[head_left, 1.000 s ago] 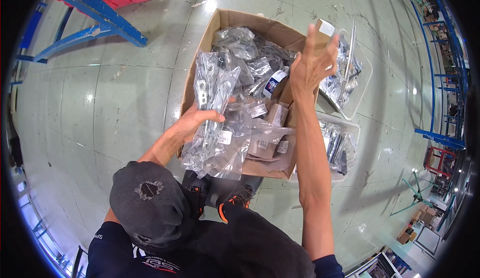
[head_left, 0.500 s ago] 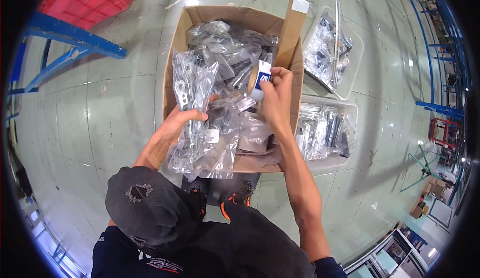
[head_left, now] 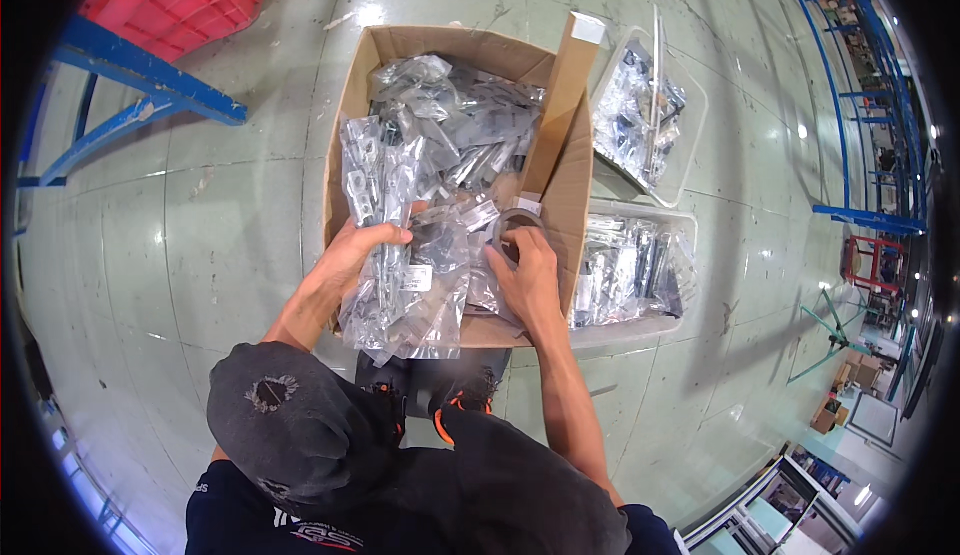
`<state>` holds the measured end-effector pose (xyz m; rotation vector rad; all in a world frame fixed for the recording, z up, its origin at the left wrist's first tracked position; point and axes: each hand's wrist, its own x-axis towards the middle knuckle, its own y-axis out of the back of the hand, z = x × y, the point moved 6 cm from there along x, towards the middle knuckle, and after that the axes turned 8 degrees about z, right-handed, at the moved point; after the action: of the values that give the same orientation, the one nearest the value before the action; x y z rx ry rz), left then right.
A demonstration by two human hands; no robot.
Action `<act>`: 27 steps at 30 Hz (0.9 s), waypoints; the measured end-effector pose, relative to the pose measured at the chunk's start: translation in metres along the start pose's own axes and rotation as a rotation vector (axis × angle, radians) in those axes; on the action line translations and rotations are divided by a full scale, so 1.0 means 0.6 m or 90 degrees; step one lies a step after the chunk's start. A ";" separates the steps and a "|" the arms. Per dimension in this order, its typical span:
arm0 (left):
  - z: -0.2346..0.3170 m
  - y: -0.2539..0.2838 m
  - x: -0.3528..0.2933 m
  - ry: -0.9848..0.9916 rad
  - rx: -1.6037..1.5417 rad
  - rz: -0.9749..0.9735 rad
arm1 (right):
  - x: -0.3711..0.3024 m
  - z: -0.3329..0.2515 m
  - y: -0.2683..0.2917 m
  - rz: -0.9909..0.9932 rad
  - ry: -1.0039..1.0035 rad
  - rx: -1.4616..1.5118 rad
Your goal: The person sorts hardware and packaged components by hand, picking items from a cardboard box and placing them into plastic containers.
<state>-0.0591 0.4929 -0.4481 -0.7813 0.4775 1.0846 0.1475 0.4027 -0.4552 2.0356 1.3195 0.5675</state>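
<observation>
A cardboard box [head_left: 574, 245] full of clear bags stands in front of me. My left hand [head_left: 350, 258] grips clear plastic bags of metal brackets [head_left: 385, 180] at the box's left side, thumb on top. Inside the right part of the box, my right hand [head_left: 530, 280] is closed on a roll of tape [head_left: 518, 218], its round opening turned up. Part of the roll is hidden by the fingers. Loose plastic bags [head_left: 440, 245] lie between my hands. Behind the roll, a long narrow carton [head_left: 560, 110] leans up against the box's right wall.
Two clear plastic bins stand right of the box: the far bin [head_left: 698, 125] and the near bin [head_left: 690, 240], both holding bagged parts. A blue metal leg [head_left: 150, 80] and a red crate [head_left: 170, 0] are at far left. Blue racking [head_left: 870, 105] runs along the right.
My right hand has moved nearer and lower with the roll, which has turned so its opening shows instead of its blue-and-white label. My left hand keeps its hold on the bags.
</observation>
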 end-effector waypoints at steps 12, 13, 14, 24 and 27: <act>-0.032 0.007 0.009 0.044 -0.026 0.025 | 0.005 -0.041 0.055 0.192 0.139 0.092; -0.033 0.011 0.009 0.037 -0.021 0.019 | 0.003 -0.051 0.057 0.192 0.160 0.084; -0.036 0.018 0.012 0.037 -0.038 0.022 | 0.003 -0.051 0.053 0.187 0.167 0.065; -0.036 0.011 0.006 0.092 -0.141 0.011 | 0.010 -0.045 0.049 0.130 0.135 0.166; -0.023 -0.003 0.000 0.075 -0.124 0.024 | 0.009 -0.050 0.062 0.175 0.112 0.262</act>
<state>-0.0575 0.4818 -0.4564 -1.0156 0.4929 1.1359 0.1535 0.4052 -0.4076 2.5822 1.3510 0.6487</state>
